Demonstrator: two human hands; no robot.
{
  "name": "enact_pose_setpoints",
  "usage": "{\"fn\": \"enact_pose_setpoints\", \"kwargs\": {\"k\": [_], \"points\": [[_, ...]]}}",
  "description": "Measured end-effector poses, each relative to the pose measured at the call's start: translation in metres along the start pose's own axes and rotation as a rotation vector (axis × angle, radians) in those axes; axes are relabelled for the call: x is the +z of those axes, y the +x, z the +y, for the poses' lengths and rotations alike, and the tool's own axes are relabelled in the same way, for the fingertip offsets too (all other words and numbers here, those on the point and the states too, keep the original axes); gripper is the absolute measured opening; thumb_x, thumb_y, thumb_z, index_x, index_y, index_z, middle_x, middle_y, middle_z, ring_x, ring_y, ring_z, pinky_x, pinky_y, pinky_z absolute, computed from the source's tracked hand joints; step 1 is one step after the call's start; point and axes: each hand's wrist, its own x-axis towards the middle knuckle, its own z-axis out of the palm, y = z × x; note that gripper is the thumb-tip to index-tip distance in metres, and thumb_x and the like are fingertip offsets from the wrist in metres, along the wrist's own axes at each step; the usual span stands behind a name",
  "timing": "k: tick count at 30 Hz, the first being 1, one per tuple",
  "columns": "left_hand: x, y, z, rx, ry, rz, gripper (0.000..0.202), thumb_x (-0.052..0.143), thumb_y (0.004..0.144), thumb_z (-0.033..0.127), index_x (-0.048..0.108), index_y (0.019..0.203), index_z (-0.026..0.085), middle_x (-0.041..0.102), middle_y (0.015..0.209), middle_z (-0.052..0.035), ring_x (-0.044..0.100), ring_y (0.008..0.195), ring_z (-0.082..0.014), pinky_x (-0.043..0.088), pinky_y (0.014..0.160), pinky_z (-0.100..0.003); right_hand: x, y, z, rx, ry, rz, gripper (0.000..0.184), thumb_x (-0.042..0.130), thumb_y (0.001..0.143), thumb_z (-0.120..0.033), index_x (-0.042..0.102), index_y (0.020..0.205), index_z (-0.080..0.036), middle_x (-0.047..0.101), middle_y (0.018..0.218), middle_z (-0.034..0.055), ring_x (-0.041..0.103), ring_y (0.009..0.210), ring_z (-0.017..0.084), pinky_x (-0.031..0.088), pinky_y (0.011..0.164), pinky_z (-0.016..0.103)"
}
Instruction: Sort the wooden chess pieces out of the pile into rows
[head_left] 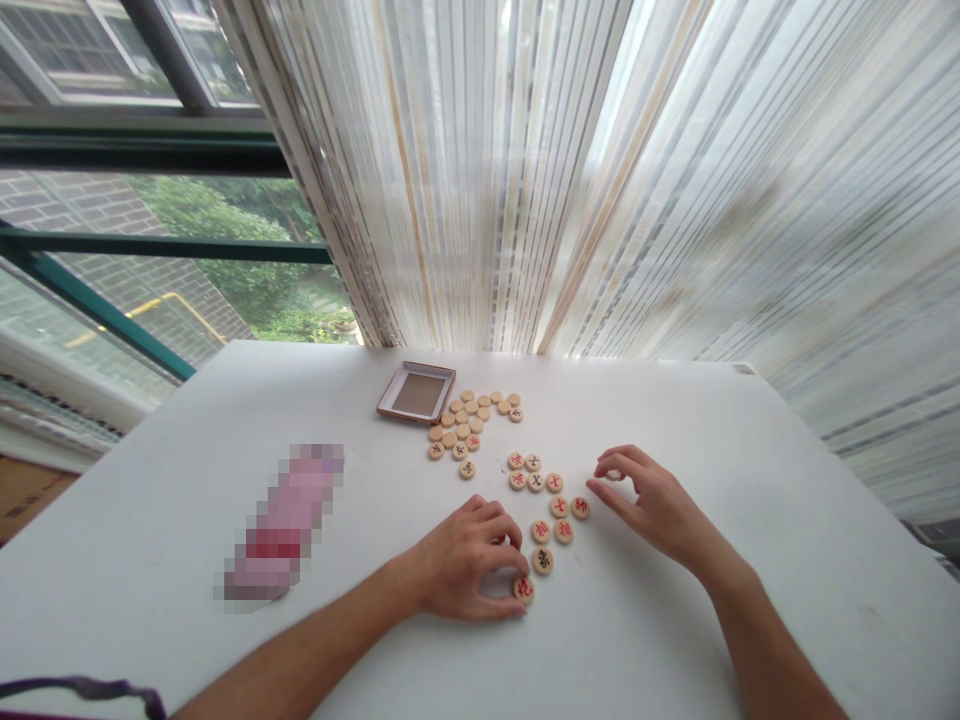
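Observation:
Round wooden Chinese chess pieces lie on the white table. My left hand (476, 562) has thumb and forefinger on the two sides of a red-marked piece (523, 590), which rests on the tabletop. Just beyond it is a black-marked piece (544, 561), then a pair of red pieces (563, 531). To the right, my right hand (649, 505) is curved above the table, thumb and fingers slightly apart, with no piece clearly visible in it. Nearest to it is a red-marked piece (580, 507). Several red and black pieces (535, 481) lie further up.
A shallow open box (417, 392) stands at the back of the white table (360, 640). Beside it is a cluster of pieces (463, 431), mostly blank side up. A blurred pink object (285, 525) lies at the left. String curtains (480, 180) and a window border the far edge.

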Motion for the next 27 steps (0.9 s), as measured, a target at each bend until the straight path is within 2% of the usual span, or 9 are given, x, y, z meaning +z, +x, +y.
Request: {"fn": "enact_pose_setpoints", "kwargs": {"k": [4,6,9,14,27], "points": [[-0.010,-0.003,-0.003,-0.035,-0.031,0.009,0.043,0.072,0.074,0.048,0.062,0.106,0.022,0.063,0.103,-0.0068,0.057,0.094,-0.0218,0.039,0.090,-0.038,0.000,0.000,0.000,0.003,0.001,0.011,0.023,0.053,0.093,-0.046,0.063,0.092,-0.025,0.062,0.105,0.0075,0.065,0.088,0.020,0.055,0.066,0.030],[-0.018,-0.006,-0.006,-0.091,-0.044,0.015,0.042,0.073,0.073,0.038,0.061,0.109,0.020,0.064,0.102,-0.0073,0.057,0.093,-0.0217,0.040,0.089,-0.037,-0.001,-0.001,0.000,0.010,0.001,0.013,0.024,0.053,0.092,-0.046,0.063,0.092,-0.025,0.062,0.105,0.0077,0.065,0.088,0.021,0.055,0.066,0.030],[-0.025,-0.010,-0.010,-0.137,-0.048,0.010,0.032,0.071,0.072,0.028,0.063,0.102,0.021,0.064,0.095,-0.0055,0.057,0.088,-0.0200,0.042,0.086,-0.035,-0.001,-0.001,0.000,0.015,0.002,0.011,0.024,0.053,0.092,-0.047,0.063,0.093,-0.025,0.063,0.105,0.0079,0.065,0.088,0.021,0.056,0.066,0.031],[-0.019,-0.008,-0.008,-0.129,-0.039,0.008,0.019,0.067,0.075,0.024,0.065,0.093,0.021,0.064,0.090,-0.0040,0.057,0.084,-0.0178,0.042,0.084,-0.033,0.000,-0.001,0.000,0.006,0.002,0.014,0.024,0.053,0.093,-0.047,0.063,0.092,-0.025,0.063,0.104,0.0081,0.065,0.087,0.021,0.056,0.066,0.032],[-0.018,-0.007,-0.007,-0.129,-0.028,0.009,0.022,0.068,0.073,0.023,0.064,0.095,0.021,0.063,0.090,-0.0036,0.057,0.083,-0.0177,0.043,0.084,-0.033,0.000,0.000,0.001,0.004,0.002,0.009,0.025,0.052,0.093,-0.047,0.063,0.092,-0.025,0.063,0.104,0.0087,0.065,0.087,0.022,0.056,0.066,0.032]]}}
